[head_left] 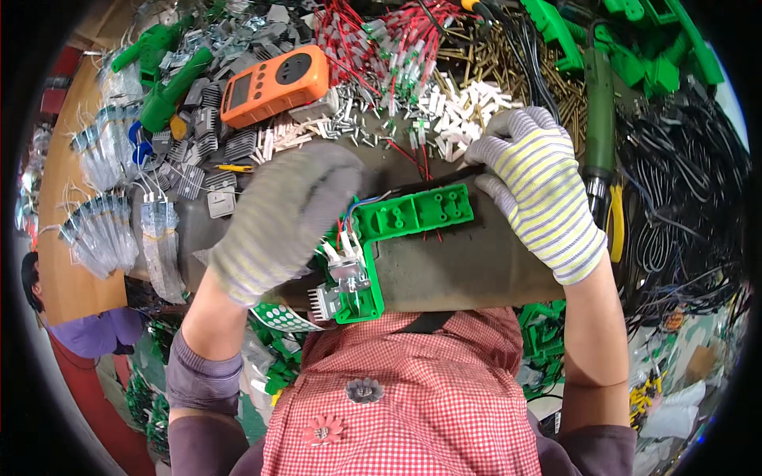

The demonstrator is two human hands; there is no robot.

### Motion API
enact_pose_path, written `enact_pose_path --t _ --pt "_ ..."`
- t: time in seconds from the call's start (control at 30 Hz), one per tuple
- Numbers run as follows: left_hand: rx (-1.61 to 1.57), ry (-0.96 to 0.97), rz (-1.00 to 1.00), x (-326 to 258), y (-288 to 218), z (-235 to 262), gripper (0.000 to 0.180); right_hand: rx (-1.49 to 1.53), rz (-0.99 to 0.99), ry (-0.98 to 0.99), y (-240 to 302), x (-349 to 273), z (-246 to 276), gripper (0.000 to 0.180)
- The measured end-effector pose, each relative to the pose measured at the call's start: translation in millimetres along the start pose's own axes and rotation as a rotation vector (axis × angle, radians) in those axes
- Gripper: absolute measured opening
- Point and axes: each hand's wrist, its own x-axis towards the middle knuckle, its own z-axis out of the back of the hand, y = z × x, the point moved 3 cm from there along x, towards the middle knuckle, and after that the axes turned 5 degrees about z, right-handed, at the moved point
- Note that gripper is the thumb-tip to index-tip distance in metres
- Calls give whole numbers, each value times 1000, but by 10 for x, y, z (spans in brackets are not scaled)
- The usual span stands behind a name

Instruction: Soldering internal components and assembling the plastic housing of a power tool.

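Observation:
On the bench before me lies an open green L-shaped plastic housing [419, 213]. Its short leg holds a metal-and-glass part [349, 274] with white ceramic pieces and thin red and blue wires. A grey finned piece [321, 303] sits at the near end of that leg. My left hand [290, 214], in a striped grey glove, hovers beside the wired corner; motion smears its fingers. My right hand [544, 186], in a yellow-striped glove, pinches a black cord [444, 178] that runs along the housing's far edge toward the wires.
An orange meter [274, 86] rests among grey finned parts. Beyond lie white sleeves [468, 111], brass screws [500, 59] and red-wired parts [381, 47]. At right are a green electric screwdriver [599, 119], yellow-handled pliers [616, 222] and black cords [675, 182]. Bagged parts [99, 230] lie left.

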Motion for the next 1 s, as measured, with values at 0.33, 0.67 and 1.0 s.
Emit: enact_pose_path --t 0.33,0.67,1.0 --pt "-95 107 144 51 -10 -62 25 -8 1 84 -129 83 5 31" --pt "-12 -85 -313 -258 -42 10 29 330 25 -43 50 -116 97 18" --pt "212 -2 -316 -332 -21 -56 40 261 90 -47 63 -82 102 17"
